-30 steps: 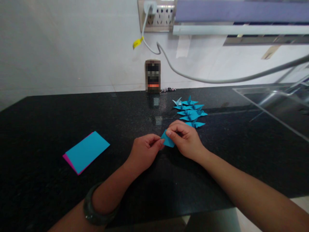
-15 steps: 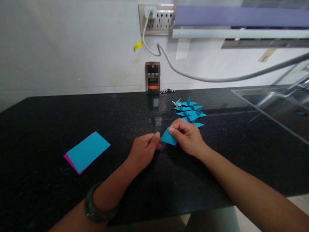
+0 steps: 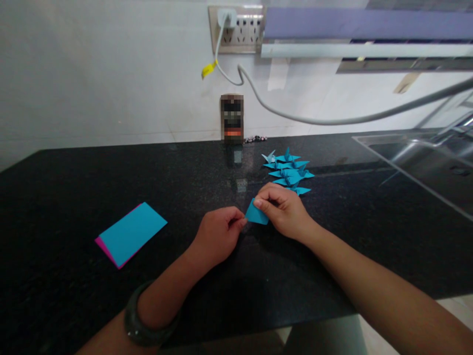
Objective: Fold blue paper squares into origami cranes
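A small piece of folded blue paper (image 3: 256, 215) is held between my two hands above the dark counter. My right hand (image 3: 283, 209) pinches its upper right part between thumb and fingers. At the paper's left corner, the thumb and fingertips of my left hand (image 3: 221, 231) are pressed together on it. Just beyond my right hand sit several blue origami cranes (image 3: 290, 173), the nearest partly covered by that hand. A stack of blue and pink paper sheets (image 3: 133, 234) lies off to the left.
The black countertop (image 3: 74, 182) runs along a white wall. Against the wall leans a phone (image 3: 232, 118) with a beaded strap (image 3: 255, 139) beside it. A grey cable (image 3: 321, 121) hangs from the wall socket (image 3: 242, 30). At the right is a metal sink (image 3: 436, 167).
My left thumb has come down from pointing up and now closes on the left corner of the folded paper. My right hand keeps its pinch. The view has shifted slightly.
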### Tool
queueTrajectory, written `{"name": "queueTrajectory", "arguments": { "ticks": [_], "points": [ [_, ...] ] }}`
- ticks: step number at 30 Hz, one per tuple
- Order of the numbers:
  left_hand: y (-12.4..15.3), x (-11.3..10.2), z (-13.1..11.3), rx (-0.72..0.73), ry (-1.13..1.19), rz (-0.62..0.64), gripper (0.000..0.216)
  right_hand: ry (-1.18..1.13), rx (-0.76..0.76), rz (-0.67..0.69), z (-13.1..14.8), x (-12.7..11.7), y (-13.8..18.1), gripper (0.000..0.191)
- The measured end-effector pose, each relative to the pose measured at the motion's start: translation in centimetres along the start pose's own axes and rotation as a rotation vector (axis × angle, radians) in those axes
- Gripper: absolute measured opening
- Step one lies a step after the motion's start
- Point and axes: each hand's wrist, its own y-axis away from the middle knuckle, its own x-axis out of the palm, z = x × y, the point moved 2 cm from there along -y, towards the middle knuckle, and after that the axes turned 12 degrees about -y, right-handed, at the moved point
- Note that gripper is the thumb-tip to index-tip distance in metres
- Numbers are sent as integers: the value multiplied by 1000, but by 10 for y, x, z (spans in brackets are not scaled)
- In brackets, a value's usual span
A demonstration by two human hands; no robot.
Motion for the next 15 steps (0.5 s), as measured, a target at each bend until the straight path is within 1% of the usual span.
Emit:
{"name": "queueTrajectory", "arguments": {
  "ticks": [2, 3, 4, 6, 8, 10, 13, 15],
  "points": [
    [0, 3, 3, -14, 43, 6, 12, 10, -26, 24, 0, -1, 0, 16],
    [0, 5, 4, -18, 105, -3, 11, 17, -40, 47, 1, -1, 0, 15],
    [0, 6, 5, -11, 160, -22, 17, 27, -55, 75, 1, 0, 0, 15],
    [0, 8, 6, 0, 210, -41, 18, 51, -84, 148, 3, 2, 1, 13],
    [-1, 9, 6, 18, 191, 6, 16, 66, -110, 216, 5, 5, 2, 12],
    [-1, 8, 5, 20, 131, 55, 14, 61, -122, 256, 7, 8, 3, 13],
    [-1, 6, 4, 21, 83, 54, 22, -7, -96, 257, 8, 10, 5, 14],
    [-1, 5, 4, 14, 112, 12, 25, -72, -4, 194, 5, 11, 6, 8]
  ]
}}
